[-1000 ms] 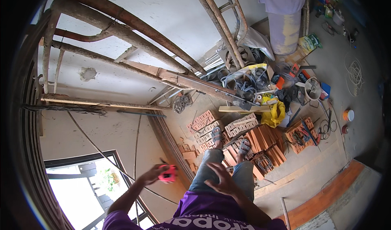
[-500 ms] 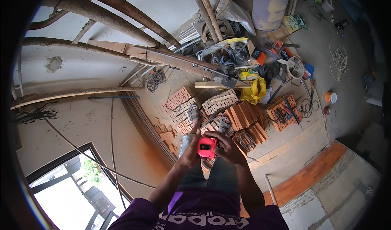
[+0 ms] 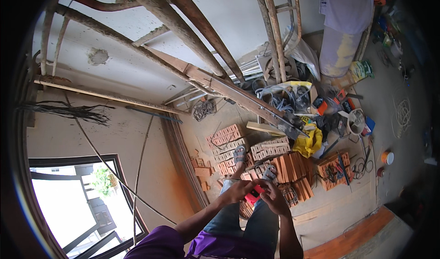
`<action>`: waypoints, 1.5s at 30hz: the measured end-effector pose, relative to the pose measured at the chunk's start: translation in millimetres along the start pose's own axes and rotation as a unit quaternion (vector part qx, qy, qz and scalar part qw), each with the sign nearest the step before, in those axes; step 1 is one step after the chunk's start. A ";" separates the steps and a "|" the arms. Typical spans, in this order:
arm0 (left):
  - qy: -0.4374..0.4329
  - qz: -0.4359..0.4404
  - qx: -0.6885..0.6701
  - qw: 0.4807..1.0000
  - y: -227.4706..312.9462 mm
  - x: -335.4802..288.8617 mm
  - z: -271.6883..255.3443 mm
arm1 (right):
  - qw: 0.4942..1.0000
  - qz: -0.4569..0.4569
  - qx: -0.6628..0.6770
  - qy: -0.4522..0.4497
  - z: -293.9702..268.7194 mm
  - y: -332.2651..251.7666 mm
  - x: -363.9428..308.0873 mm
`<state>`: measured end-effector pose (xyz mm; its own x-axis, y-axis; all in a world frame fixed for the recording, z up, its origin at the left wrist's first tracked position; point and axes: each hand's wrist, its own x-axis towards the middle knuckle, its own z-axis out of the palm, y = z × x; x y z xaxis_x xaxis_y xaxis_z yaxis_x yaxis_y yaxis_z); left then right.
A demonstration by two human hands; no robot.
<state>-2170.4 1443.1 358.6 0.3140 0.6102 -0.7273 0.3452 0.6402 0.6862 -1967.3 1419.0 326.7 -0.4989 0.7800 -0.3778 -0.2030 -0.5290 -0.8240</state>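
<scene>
A red tape measure [image 3: 253,194] with a dark patch on its case is held between my two hands, above my knees. My right hand [image 3: 273,200] grips its right side with bent fingers. From the left, my left hand [image 3: 236,191] closes on the case's upper left edge, its fingertips close to those of the right. The fingers cover much of the case, and no drawn-out blade can be made out. Just beyond the hands are my sandalled feet [image 3: 239,154], among stacked hollow bricks [image 3: 270,148].
Rusty poles and a long wooden plank [image 3: 220,87] slant across the upper left. Past the bricks lie a yellow bag [image 3: 308,140], a bucket [image 3: 355,121] and tangled cables. Brick pieces with tools on them [image 3: 333,171] sit at right. A window [image 3: 73,204] opens at lower left.
My view has swung left, so the scene sits further right. The tape measure has tilted, and my left hand has come from beside it to its upper edge.
</scene>
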 end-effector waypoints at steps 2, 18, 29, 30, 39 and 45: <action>0.001 0.040 0.145 0.989 -18.0 6.4 -3.0 | 0.995 0.008 -0.103 -0.013 7.0 -5.4 -0.1; 0.083 0.069 -0.170 0.980 29.3 13.1 37.9 | 0.958 -0.094 0.033 0.270 5.9 -9.6 -6.7; -0.013 0.045 -0.273 0.961 7.2 24.7 35.3 | 0.970 -0.060 -0.236 0.024 -25.4 -53.0 -7.7; -0.018 0.047 -0.281 0.959 10.1 25.5 33.1 | 0.961 -0.092 -0.261 0.014 -25.3 -59.4 -3.5; 0.158 0.120 -0.454 0.869 61.8 97.7 -75.0 | 0.883 0.067 -0.458 0.077 -175.7 -68.4 -39.9; 0.174 0.167 -0.438 0.866 72.0 179.1 -58.1 | 0.832 0.066 -0.514 0.199 -223.7 -92.0 -34.3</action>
<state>-2140.8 1625.5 278.3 -0.0715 0.8360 -0.5441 -0.5657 0.4153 0.7124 -1743.1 1515.8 321.1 -0.0992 0.8946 -0.4357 0.7608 -0.2141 -0.6127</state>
